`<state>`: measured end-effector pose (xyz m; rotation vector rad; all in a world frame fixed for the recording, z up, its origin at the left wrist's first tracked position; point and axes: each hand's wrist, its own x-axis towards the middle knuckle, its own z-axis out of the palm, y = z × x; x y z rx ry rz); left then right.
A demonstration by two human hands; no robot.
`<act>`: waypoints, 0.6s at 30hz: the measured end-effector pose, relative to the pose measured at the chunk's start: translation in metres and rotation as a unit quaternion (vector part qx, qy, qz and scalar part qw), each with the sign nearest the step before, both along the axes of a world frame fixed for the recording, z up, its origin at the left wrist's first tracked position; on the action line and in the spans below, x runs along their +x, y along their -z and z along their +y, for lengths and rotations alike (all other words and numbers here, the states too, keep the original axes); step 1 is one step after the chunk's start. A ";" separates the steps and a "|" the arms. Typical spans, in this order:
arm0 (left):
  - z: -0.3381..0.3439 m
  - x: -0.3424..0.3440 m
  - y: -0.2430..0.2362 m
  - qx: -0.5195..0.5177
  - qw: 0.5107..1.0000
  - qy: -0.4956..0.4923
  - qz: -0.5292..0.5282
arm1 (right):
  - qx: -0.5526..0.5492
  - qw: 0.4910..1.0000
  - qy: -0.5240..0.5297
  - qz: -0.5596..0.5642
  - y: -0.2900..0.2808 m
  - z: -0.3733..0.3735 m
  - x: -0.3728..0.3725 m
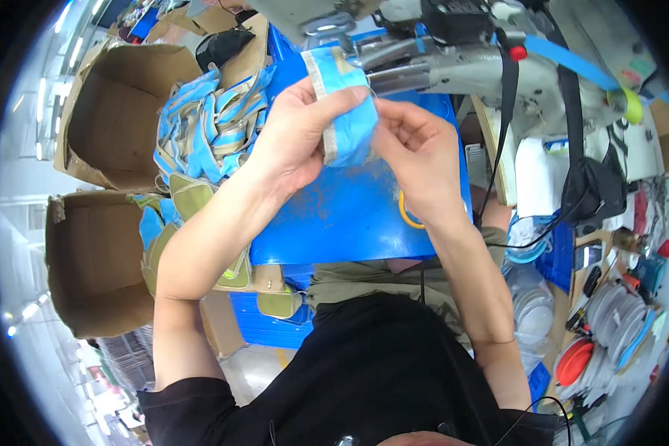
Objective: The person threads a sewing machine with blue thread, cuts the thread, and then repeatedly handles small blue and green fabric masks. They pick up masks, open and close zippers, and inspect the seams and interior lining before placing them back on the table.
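A band of light blue fabric with beige edging is held up in front of the sewing machine. My left hand grips its left side, the thumb lying across the blue face. At the right edge of the fabric my right hand has its fingers curled in a pinch, and what sits between those fingertips is hidden. Just behind the fabric is the machine's narrow metal arm. Below both hands spreads a blue work surface.
Left of the work surface lies a heap of blue and beige fabric pieces, beside two open cardboard boxes. Green pieces lie nearer me. On the right are a dangling black cable, thread spools and a yellow ring.
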<state>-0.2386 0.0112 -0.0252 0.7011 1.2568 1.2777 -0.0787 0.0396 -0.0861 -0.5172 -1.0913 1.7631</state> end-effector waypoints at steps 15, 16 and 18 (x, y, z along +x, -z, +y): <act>-0.008 0.001 -0.004 0.032 0.997 -0.006 0.064 | 0.026 0.998 0.008 -0.051 -0.006 0.021 -0.001; -0.013 0.000 -0.001 0.048 0.995 -0.007 0.084 | 0.056 0.996 0.024 -0.061 -0.004 0.021 -0.001; -0.017 0.000 -0.001 0.054 0.995 -0.005 0.088 | 0.115 0.988 0.056 -0.082 -0.001 0.021 -0.002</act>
